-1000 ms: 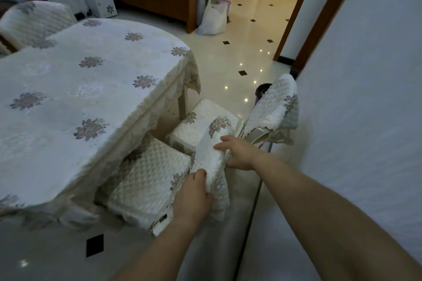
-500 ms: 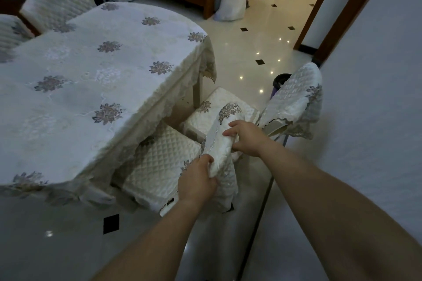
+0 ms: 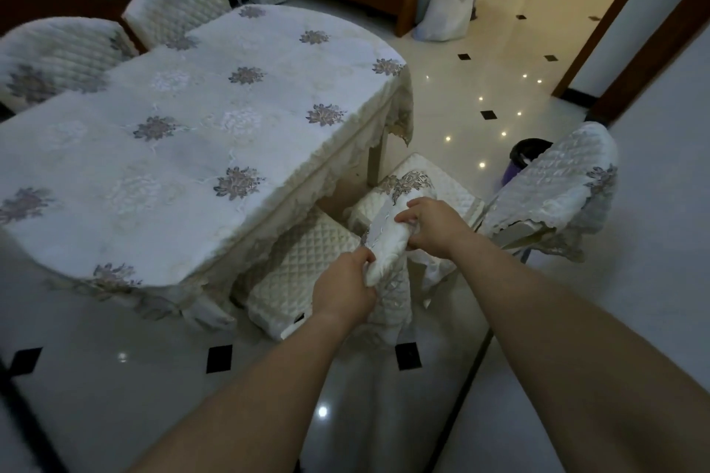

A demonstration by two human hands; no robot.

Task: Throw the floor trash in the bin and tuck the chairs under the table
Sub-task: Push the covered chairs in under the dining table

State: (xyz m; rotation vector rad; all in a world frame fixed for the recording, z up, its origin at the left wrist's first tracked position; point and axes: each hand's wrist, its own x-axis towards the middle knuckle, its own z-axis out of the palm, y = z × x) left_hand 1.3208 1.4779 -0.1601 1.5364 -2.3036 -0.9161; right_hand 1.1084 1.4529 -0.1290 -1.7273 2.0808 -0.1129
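Observation:
A chair [image 3: 303,273] with a quilted cream cover stands at the table's near side, its seat partly under the tablecloth's edge. Both of my hands grip the top of its backrest: my left hand [image 3: 342,292] at the near end, my right hand [image 3: 432,225] at the far end. The table [image 3: 184,150] carries a cream cloth with embroidered flowers. A second covered chair [image 3: 553,192] stands to the right, pulled out from the table, with its seat beside the held chair. Behind that chair, a dark bin [image 3: 524,155] sits on the floor, half hidden.
Two more covered chairs [image 3: 57,58] [image 3: 176,8] stand at the table's far side. A white wall [image 3: 661,242] runs close on the right. A white bag [image 3: 445,15] leans by a wooden cabinet at the back. The glossy tiled floor [image 3: 472,88] stretches toward a doorway.
The view has pulled back and tilted up, showing more of the table and the far chairs. Both hands keep their grip on the backrest, and the chair seat sits slightly further under the cloth.

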